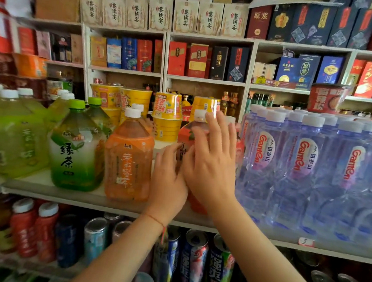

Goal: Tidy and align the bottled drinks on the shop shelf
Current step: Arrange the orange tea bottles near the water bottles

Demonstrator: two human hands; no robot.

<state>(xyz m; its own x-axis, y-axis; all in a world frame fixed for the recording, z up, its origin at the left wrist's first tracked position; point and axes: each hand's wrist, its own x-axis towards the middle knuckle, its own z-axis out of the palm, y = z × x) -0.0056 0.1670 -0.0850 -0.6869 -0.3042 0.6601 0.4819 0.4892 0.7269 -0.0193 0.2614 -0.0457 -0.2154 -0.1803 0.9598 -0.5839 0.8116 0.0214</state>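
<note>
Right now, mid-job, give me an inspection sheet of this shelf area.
Surface: white shelf, price tag on its front edge.
Job's things: orange tea bottle upright; red-orange bottle behind both hands; green tea bottle; water bottles packed in rows.
Clutter: yellow cup noodles behind the bottles.
Grip: left hand and right hand on the red-orange bottle, fingers fairly straight.
Cables: nothing seen.
Surroundings: boxed goods above, cans below.
</note>
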